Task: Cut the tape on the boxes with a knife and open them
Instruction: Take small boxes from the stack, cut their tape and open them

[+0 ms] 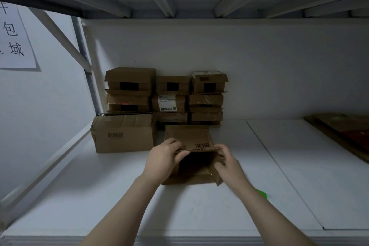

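Observation:
A small brown cardboard box (191, 168) stands on the white shelf (199, 209) in front of me, its top open and its inside dark. Its far flap, with a barcode, stands upright. My left hand (165, 158) pinches the left end of that flap's edge. My right hand (227, 163) grips the box's right side flap. A bright green object (261, 193) lies on the shelf just behind my right forearm, mostly hidden; I cannot tell what it is. No knife shows plainly.
Several taped cardboard boxes (171, 98) are stacked against the back wall. A larger box (123, 133) with a barcode sits at the left. Flat cardboard (343, 132) lies at the far right. A paper sign (14, 38) hangs on the left wall.

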